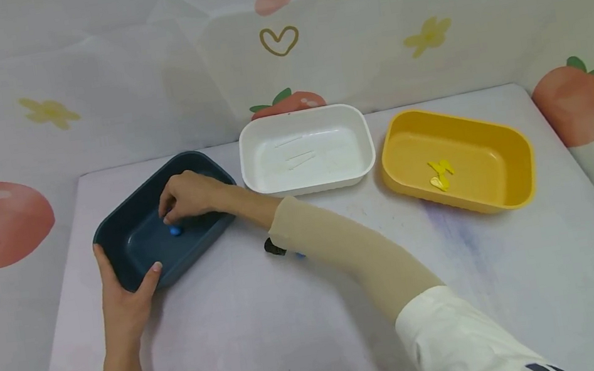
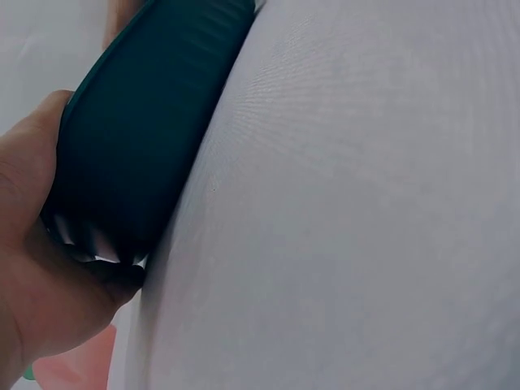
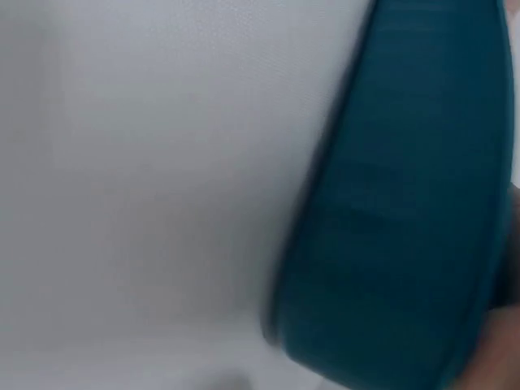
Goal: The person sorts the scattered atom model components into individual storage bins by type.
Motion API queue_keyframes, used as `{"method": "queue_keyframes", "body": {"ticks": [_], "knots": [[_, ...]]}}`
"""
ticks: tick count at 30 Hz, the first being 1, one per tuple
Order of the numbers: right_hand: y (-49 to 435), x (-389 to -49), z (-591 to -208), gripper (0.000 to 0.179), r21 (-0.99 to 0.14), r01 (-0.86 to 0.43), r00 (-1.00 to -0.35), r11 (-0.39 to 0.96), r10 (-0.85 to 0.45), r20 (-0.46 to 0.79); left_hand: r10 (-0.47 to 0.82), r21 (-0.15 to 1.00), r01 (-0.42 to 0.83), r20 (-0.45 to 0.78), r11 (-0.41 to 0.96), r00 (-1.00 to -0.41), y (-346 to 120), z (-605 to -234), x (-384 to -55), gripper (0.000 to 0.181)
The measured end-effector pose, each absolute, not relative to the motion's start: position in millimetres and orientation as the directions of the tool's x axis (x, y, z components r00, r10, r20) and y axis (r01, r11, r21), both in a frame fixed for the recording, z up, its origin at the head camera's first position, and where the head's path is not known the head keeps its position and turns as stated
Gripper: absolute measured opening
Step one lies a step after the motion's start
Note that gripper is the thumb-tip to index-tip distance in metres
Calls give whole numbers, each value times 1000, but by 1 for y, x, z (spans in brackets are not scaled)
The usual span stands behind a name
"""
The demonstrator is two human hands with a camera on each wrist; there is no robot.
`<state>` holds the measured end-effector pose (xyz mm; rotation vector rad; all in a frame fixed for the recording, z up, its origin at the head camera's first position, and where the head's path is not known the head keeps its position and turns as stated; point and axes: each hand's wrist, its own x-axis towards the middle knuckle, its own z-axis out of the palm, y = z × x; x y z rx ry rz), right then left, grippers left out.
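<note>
At the left of the table stands a dark blue plastic basin [image 1: 131, 202]. My left hand [image 1: 126, 308] grips its near left corner, the thumb along the near rim and the fingers round the left end. In the left wrist view the same hand [image 2: 49, 268] wraps the basin's end. My right hand [image 1: 190, 194] reaches over the rim into the basin, its fingers bent downward. Just below its fingertips shows a small, bright blue rounded piece [image 1: 175, 230]. Whether the fingers pinch it I cannot tell. In the right wrist view the basin's outer wall [image 3: 398, 195] hides most of the hand.
A white basin [image 1: 310, 180] stands at the back middle. Right of it, a yellow basin [image 1: 502, 182] holds several small yellow pieces [image 1: 441, 173]. A black wrist-worn part [image 1: 274, 247] and a bit of blue [image 1: 300, 255] show beside the right sleeve. A printed cloth hangs behind the table.
</note>
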<state>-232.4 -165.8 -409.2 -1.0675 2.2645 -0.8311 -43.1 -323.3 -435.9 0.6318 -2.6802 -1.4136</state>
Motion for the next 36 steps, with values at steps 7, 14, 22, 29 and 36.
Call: {"method": "queue_keyframes", "body": {"ticks": [7, 14, 22, 29, 36], "knots": [[-148, -231, -390, 20, -720, -521, -561, 459, -820, -117, -378, 793, -339, -150, 506, -914, -323, -435, -44, 101], [-125, -227, -371, 21, -747, -525, -550, 407, -833, -68, -384, 784, -354, -160, 511, -909, -323, -433, -45, 100], [-101, -221, -362, 23, -734, -539, -565, 413, -824, -48, -391, 786, -363, -169, 500, -905, -322, -433, -44, 101], [-75, -215, -358, 21, -762, -512, -591, 397, -806, -23, -398, 789, -369, -173, 492, -901, -322, -433, -45, 103], [-48, -205, -358, 19, -781, -494, -616, 382, -788, 4, -383, 795, -352, -165, 493, -909, -323, -432, -45, 107]]}}
